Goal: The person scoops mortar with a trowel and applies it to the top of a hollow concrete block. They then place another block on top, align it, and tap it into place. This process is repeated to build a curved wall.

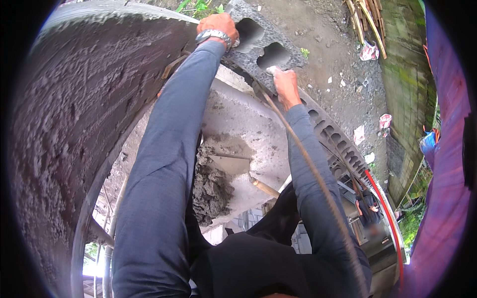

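A grey hollow concrete block [272, 37] lies at the top of the head view, its two holes showing. My left hand [216, 29], with a metal watch at the wrist, is closed on its left end. My right hand [283, 84] is closed at its lower edge, pale material on the thumb. Below the block a row of hollow blocks [333, 136] runs down to the right, and a thin rod or line [308, 159] passes by my right arm. Between my arms is a board [248, 119] bearing wet mortar [211, 191] and a trowel [231, 164].
A rough plastered wall [69, 94] curves along the left, with poles [109, 248] below. Dirt ground [318, 35] with litter lies beyond the blocks, beside a mossy wall [407, 89] and wood scraps [367, 20]. Another person [367, 208] is lower right. Purple sheeting [444, 174] hangs at the far right.
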{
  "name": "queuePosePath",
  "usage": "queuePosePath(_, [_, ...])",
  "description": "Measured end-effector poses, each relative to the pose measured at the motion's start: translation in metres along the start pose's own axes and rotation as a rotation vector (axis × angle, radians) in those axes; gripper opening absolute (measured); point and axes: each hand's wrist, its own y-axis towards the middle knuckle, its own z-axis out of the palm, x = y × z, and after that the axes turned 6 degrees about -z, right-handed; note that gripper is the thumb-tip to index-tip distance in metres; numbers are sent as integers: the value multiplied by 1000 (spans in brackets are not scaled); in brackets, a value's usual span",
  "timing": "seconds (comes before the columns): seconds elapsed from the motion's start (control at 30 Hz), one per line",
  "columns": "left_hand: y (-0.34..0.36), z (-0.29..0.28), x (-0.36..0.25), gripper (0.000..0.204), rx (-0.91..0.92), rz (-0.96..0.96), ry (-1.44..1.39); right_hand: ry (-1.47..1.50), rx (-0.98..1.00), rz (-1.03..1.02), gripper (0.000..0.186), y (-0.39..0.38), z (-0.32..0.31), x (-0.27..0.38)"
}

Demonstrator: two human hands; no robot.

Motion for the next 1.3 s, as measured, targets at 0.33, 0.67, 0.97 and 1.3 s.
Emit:
queuePosePath(0.33, [-15,5,19,48,-9,-33,95,-66,152,74,28,25,17,-28])
queuePosePath(0.67, [2,17,33,38,-12,98,272,-18,180,60,38,15,30,-36])
queuePosePath(0.97, [10,65,55,41,98,-90,179,-258,219,79,48,41,47,-79])
queuePosePath(1.3, [24,111,75,40,115,-89,127,-236,257,118,38,51,54,-106])
